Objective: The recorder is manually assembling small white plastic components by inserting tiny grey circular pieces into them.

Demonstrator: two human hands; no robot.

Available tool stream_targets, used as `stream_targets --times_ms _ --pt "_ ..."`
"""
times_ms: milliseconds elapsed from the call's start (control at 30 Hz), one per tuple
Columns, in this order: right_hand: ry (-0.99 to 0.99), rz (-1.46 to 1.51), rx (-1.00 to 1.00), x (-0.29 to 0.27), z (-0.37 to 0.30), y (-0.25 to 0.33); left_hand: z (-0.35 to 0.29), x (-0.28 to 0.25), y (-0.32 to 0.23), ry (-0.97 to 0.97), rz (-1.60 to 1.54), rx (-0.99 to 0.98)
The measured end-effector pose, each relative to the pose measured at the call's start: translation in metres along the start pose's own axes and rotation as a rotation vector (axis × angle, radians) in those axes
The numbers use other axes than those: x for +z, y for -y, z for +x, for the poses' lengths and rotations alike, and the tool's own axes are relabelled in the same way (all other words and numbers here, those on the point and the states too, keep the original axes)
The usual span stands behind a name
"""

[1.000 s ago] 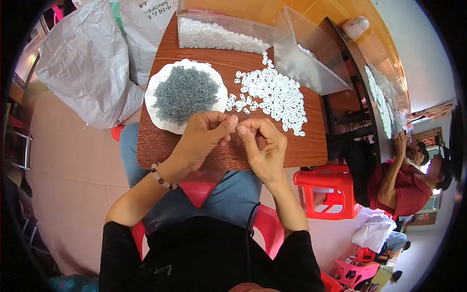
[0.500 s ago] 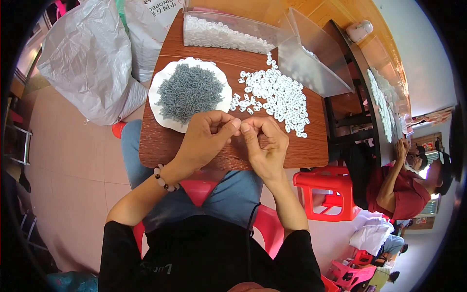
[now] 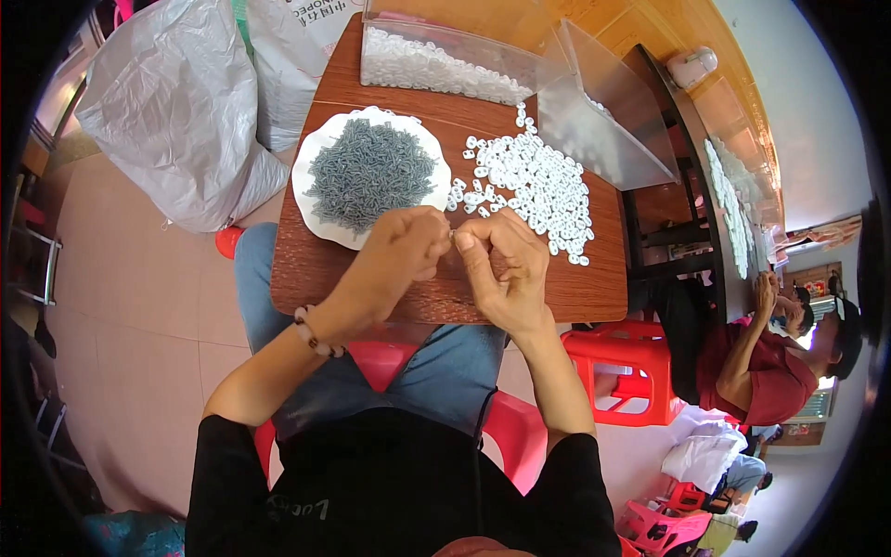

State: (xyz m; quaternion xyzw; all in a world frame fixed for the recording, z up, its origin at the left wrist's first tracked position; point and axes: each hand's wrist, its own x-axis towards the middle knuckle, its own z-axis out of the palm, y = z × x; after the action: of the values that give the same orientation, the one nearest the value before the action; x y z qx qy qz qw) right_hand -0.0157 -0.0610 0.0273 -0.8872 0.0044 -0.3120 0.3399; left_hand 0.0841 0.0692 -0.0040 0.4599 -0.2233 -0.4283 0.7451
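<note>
My left hand [image 3: 399,255] and my right hand [image 3: 506,269] meet fingertip to fingertip above the near part of the brown wooden table [image 3: 594,295]. Both are closed in a pinch, and whatever they hold is too small and too covered to name. Beyond my left hand stands a white scalloped plate [image 3: 309,206] heaped with small grey screw-like pieces [image 3: 371,172]. A spread of small white oval pieces with two holes [image 3: 534,181] lies past my right hand, some of them reaching toward the plate.
At the table's far edge stand a clear bin of white pieces [image 3: 445,70] and a second clear bin [image 3: 603,139]. White sacks [image 3: 176,121] rest on the floor at left. To the right are a red stool [image 3: 622,371] and a seated person in dark red [image 3: 766,371].
My left hand has turned, its back now more to the top and its thumb tucked away. The right hand keeps its pinch almost in place. The whole view has shifted slightly.
</note>
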Motion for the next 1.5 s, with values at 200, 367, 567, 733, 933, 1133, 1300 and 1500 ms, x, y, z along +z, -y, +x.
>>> stream_targets --times_ms 200,367,567,733,933,1133,1300,1500 --pt "0.056 -0.063 0.063 0.018 0.025 -0.031 0.006 -0.015 -0.019 -0.021 -0.089 0.029" --pt "0.085 0.012 0.196 0.032 0.025 -0.040 0.006 -0.015 -0.020 -0.103 0.229 0.086" --pt "0.074 0.298 0.387 0.013 -0.001 -0.017 0.004 -0.013 -0.017 -0.030 0.260 -0.002" --pt "0.026 0.378 0.411 -0.001 -0.021 -0.005 0.000 0.003 -0.013 0.046 0.197 -0.050" --pt "-0.013 0.302 0.375 -0.008 -0.030 0.003 -0.002 0.006 -0.004 0.058 0.307 -0.059" --pt "-0.049 0.162 0.292 -0.017 -0.039 0.004 -0.003 0.012 0.004 0.095 0.345 -0.003" --pt "-0.064 0.084 0.242 -0.023 -0.047 0.004 -0.005 0.017 0.001 0.097 0.341 -0.054" --pt "-0.086 0.020 0.144 -0.027 -0.052 0.001 -0.007 0.020 0.004 0.126 0.265 -0.155"
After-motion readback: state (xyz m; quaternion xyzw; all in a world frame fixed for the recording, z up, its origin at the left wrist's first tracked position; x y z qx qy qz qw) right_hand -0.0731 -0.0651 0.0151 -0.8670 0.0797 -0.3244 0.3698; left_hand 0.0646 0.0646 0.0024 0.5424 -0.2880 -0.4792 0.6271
